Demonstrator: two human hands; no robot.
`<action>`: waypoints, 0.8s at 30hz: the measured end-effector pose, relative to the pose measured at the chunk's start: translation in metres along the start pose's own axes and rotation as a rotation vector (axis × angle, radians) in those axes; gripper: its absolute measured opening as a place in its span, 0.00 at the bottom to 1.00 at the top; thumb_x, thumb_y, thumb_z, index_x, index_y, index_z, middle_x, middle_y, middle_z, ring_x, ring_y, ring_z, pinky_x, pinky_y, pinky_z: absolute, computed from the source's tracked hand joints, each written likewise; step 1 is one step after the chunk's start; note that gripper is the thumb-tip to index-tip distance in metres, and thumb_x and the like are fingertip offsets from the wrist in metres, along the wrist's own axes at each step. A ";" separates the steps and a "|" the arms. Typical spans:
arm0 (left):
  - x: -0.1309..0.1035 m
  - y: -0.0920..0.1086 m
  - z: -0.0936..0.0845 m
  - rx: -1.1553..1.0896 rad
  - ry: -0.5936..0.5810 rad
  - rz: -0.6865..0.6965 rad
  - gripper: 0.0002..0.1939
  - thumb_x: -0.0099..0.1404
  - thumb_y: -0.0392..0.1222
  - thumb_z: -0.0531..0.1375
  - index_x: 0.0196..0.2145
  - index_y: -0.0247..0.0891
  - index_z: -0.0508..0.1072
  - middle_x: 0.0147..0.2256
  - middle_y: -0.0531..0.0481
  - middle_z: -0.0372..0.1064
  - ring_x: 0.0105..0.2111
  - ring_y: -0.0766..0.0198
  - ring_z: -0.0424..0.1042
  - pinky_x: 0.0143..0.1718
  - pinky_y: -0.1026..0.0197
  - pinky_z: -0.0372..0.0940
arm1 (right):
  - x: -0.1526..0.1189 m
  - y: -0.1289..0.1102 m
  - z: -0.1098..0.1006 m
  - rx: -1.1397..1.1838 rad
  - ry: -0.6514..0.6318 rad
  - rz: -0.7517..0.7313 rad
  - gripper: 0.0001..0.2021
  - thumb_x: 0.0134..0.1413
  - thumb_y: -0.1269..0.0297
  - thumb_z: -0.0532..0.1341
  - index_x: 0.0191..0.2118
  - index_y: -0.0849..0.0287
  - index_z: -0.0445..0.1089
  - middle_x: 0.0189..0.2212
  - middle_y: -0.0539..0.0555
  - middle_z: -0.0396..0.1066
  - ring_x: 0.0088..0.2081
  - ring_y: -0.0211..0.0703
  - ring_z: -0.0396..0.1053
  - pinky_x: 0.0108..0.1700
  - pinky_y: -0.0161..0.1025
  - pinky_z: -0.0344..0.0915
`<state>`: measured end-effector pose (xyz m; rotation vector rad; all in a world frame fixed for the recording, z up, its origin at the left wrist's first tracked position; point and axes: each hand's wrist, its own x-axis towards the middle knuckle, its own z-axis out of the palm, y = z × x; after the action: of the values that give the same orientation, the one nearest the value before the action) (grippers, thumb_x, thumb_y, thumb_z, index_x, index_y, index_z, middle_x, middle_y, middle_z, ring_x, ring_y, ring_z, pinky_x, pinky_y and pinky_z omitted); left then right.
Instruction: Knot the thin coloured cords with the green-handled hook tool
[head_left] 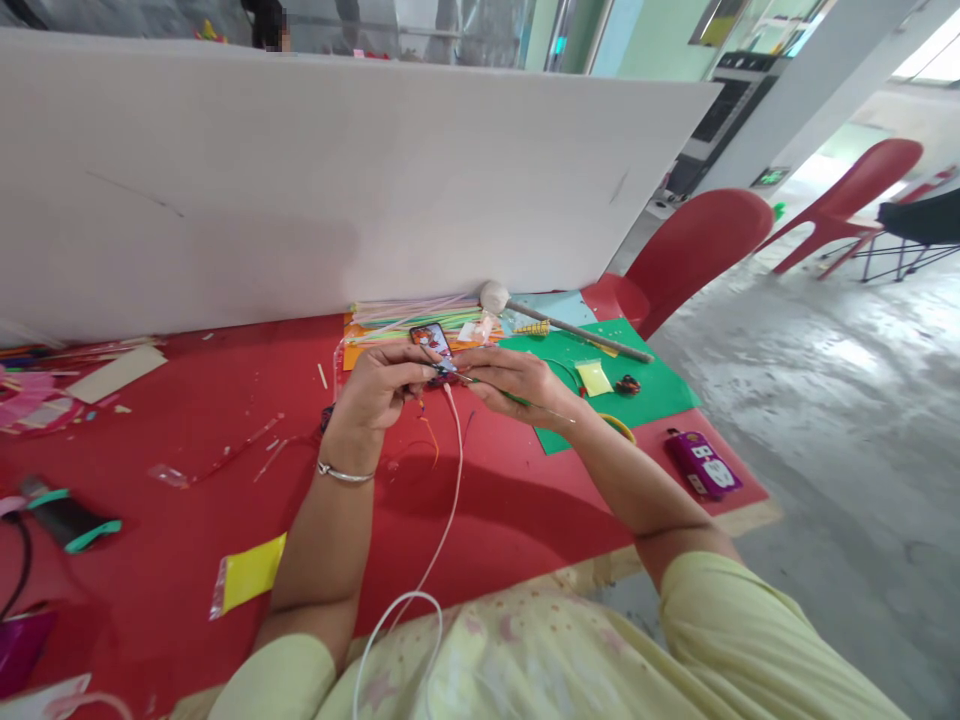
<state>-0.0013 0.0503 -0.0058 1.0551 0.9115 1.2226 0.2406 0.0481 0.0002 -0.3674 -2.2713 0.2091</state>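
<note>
Above the red table, my left hand is closed in a pinch, its fingertips on a small dark piece too small to name. Opposite it, my right hand is closed around a thin green wire that trails back along the palm toward the wrist. The fingertips of both hands nearly meet. Just behind them a phone with a lit screen is partly hidden by my left hand. From beneath the hands a white cable runs down toward my lap.
A white board stands along the table's back. Green paper lies right, bearing a grey stick with a white ball and a yellow packet. A purple case sits near the right edge. Another yellow packet lies left.
</note>
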 end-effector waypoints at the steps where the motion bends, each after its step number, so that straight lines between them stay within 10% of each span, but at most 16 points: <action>1: 0.000 -0.001 -0.001 0.001 -0.007 0.002 0.08 0.44 0.34 0.73 0.26 0.37 0.85 0.18 0.53 0.69 0.16 0.72 0.61 0.18 0.67 0.56 | 0.000 0.000 0.000 0.030 0.009 0.001 0.13 0.72 0.68 0.60 0.57 0.60 0.75 0.57 0.64 0.78 0.58 0.47 0.79 0.60 0.45 0.78; 24: -0.005 -0.002 0.019 -0.161 -0.006 -0.025 0.17 0.44 0.36 0.76 0.36 0.38 0.86 0.22 0.53 0.72 0.19 0.71 0.65 0.21 0.67 0.59 | -0.013 0.001 0.035 -0.255 0.250 0.035 0.13 0.73 0.63 0.59 0.56 0.57 0.75 0.53 0.63 0.80 0.54 0.49 0.81 0.58 0.46 0.80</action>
<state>0.0170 0.0429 -0.0025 0.9160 0.8054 1.2501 0.2227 0.0440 -0.0326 -0.5354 -2.0472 -0.1057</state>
